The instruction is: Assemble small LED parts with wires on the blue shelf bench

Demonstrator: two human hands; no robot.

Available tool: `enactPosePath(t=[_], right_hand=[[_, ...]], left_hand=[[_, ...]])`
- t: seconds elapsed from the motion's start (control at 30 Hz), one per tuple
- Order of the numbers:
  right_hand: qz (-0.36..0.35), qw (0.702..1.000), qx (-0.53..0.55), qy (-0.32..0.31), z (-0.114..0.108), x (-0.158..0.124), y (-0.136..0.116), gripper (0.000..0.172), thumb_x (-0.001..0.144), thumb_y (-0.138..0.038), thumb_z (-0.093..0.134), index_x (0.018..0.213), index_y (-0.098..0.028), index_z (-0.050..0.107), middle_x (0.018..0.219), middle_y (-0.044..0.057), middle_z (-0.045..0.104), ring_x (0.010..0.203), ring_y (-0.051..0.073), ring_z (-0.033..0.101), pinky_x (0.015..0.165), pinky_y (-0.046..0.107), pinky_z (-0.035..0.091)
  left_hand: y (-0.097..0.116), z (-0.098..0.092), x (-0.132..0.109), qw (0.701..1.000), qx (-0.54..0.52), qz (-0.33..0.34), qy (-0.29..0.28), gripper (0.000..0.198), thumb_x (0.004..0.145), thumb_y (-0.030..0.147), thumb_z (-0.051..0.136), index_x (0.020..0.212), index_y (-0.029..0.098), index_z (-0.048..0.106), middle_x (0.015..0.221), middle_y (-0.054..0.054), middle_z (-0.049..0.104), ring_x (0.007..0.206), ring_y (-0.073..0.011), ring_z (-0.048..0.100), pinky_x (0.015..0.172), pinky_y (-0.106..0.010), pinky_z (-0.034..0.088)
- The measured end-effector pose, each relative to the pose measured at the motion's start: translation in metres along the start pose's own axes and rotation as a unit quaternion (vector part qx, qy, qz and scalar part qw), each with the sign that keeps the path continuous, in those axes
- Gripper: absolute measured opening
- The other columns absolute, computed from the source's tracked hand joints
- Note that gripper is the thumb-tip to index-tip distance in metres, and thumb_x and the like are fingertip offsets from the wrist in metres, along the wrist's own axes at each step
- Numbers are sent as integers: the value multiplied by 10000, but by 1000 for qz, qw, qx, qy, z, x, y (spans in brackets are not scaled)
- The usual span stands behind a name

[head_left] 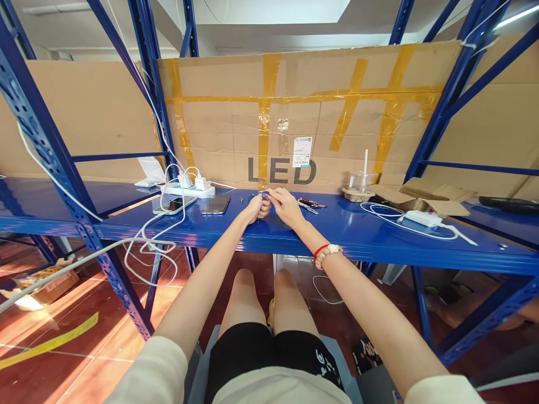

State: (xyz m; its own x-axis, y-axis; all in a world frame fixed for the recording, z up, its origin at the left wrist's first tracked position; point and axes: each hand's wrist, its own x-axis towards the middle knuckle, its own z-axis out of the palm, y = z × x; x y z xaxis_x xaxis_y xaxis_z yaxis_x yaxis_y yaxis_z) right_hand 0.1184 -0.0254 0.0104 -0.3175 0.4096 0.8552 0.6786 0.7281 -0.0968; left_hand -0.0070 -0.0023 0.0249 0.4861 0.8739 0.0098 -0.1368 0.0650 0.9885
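Note:
Both my hands meet over the blue shelf (295, 238), near its middle. My left hand (257, 209) is closed, its fingertips around a small blue item (264, 195) whose shape is too small to make out. My right hand (285, 205) pinches at the same item from the other side, thumb and index finger together. Just right of my right hand lie several pens or slim tools (310, 204), red, black and silver. A dark phone (216, 205) lies flat to the left of my left hand.
Left on the shelf are a white power strip (189, 191) with chargers, looping white cables and another phone (176, 205). Rightward are a clear cup (360, 182) with a straw, a white adapter (423, 218) with coiled cable, and an open cardboard box (442, 193). Cardboard stands behind; blue posts flank the shelf.

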Motion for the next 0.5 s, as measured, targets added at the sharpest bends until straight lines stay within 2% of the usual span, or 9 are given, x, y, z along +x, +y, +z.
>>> enactPosePath(t=[0.13,0.3,0.5], right_hand=[[0,1000,4,-1,0,1,1,363,912,-344,313,1086,-206,601,854,74,581,834,191,497,754,301,400],[-19,1000,6,-22,0,4,5,345,908,-319,337,1066,-199,619,851,72,597,814,186,500,755,303,399],[-8,999,7,-44,-2,6,16,321,895,-310,374,1043,-190,633,842,72,616,793,180,510,733,299,402]], left_hand=[[2,-2,0,999,-26,-21,-40,416,825,287,320,461,205,135,362,62,123,269,-31,107,299,-154,36],[3,-2,0,999,-21,-20,-40,424,836,331,301,466,206,134,358,59,120,273,-34,107,299,-151,32],[2,-4,0,997,-61,-23,-36,409,838,342,298,479,215,151,355,58,133,272,-43,111,282,-163,48]])
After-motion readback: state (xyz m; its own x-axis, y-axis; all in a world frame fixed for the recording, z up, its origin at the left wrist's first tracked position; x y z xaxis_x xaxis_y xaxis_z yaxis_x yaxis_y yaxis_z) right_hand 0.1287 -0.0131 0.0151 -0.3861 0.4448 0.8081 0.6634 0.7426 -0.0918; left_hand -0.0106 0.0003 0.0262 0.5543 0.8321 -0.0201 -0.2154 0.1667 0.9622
